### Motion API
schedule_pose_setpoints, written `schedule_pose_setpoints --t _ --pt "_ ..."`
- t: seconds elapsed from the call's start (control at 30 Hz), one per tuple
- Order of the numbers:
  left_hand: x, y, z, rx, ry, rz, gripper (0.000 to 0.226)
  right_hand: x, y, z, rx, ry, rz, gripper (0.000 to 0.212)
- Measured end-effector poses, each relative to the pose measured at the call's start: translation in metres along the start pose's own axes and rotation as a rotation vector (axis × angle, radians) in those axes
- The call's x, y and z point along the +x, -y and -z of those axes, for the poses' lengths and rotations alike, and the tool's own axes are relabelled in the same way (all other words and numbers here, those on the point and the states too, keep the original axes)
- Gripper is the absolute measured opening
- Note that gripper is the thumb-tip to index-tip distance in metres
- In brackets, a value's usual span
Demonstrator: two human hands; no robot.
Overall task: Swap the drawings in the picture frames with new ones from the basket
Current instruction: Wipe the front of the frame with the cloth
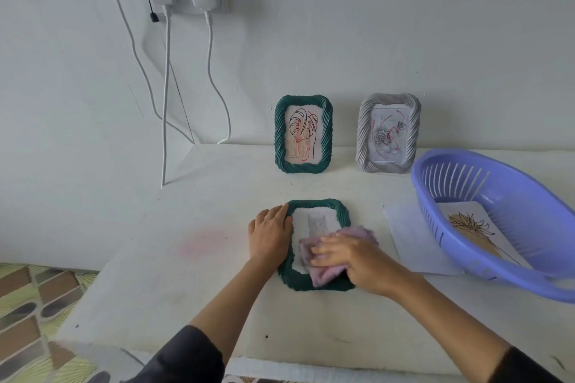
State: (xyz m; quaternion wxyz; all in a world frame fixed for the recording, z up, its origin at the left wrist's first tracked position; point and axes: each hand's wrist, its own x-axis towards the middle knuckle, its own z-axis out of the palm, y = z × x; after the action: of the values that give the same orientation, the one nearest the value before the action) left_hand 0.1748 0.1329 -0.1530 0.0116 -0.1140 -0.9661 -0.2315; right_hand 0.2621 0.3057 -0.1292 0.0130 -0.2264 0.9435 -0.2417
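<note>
Pressing on the left rim of a green frame (pixel 317 204) lying flat on the counter (pixel 186 289), the left hand (pixel 270 235) has its fingers stretched flat and grips nothing. The frame holds a pale cat drawing (pixel 317 224). A pink cloth (pixel 323 275) covers its lower right, and the right hand (pixel 351 258) bears on it, its blurred fingers nearly straight. Behind, a second green frame (pixel 303 134) and a grey frame (pixel 389 134) stand upright. At far right, a purple basket (pixel 529 193) holds a plant drawing (pixel 469 227).

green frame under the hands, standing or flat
Flat: the green frame lies face up on the table, left hand on its edge, right hand pressing a pink cloth onto it.
</note>
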Motion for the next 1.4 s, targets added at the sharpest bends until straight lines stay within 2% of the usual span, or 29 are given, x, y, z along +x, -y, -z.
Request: schedule_pose_setpoints --t 0.07,0.2,0.3,0.43,0.5,0.57,0.67,0.87,0.97,1.1,1.17,1.23,1.3,1.4 --pt "0.000 0.000 -0.001 -0.019 -0.006 -0.013 0.045 -0.004 -0.013 0.013 -0.062 -0.006 -0.029 0.047" --pt "0.001 0.001 -0.002 -0.029 -0.017 -0.025 0.044 0.031 -0.035 0.018 -0.124 -0.187 -0.209 0.042" --pt "0.002 0.003 -0.003 -0.033 -0.028 -0.024 0.044 0.033 -0.018 0.009 -0.067 -0.108 -0.145 0.039" --pt "0.003 0.004 -0.004 -0.044 -0.036 -0.023 0.044 -0.007 -0.013 0.019 0.004 0.051 -0.033 0.036" --pt "0.004 0.004 -0.004 -0.041 -0.040 -0.021 0.044 -0.006 -0.030 0.028 -0.041 0.036 -0.077 0.040" --pt "0.004 0.004 -0.004 -0.039 -0.040 -0.021 0.044 0.014 -0.041 0.033 -0.096 -0.047 -0.149 0.045" --pt "0.004 0.004 -0.005 -0.039 -0.035 -0.015 0.044 0.045 -0.033 0.021 -0.095 -0.149 -0.169 0.038" --pt "0.005 0.005 -0.004 -0.029 -0.040 -0.016 0.044 0.011 -0.003 -0.001 0.055 0.032 0.038 0.039" --pt "0.004 0.004 -0.004 -0.027 -0.027 -0.017 0.045 0.003 -0.018 0.018 0.006 0.067 -0.027 0.041" --pt "0.005 0.003 -0.003 -0.025 -0.019 -0.017 0.045 0.033 -0.018 0.024 -0.087 -0.116 -0.177 0.038" --pt "0.005 0.003 -0.003 -0.031 -0.023 -0.010 0.044 0.041 -0.006 0.015 -0.013 -0.063 -0.170 0.042" --pt "0.005 0.003 -0.003 -0.046 -0.026 -0.007 0.044 0.032 0.005 0.007 0.021 0.045 -0.071 0.040" --pt "0.007 0.004 -0.004 -0.059 -0.013 -0.007 0.044 0.016 0.003 0.008 0.028 0.071 -0.016 0.037" --pt "0.010 0.001 0.000 -0.112 0.032 0.023 0.042 -0.002 -0.005 0.024 0.116 0.063 -0.152 0.047"
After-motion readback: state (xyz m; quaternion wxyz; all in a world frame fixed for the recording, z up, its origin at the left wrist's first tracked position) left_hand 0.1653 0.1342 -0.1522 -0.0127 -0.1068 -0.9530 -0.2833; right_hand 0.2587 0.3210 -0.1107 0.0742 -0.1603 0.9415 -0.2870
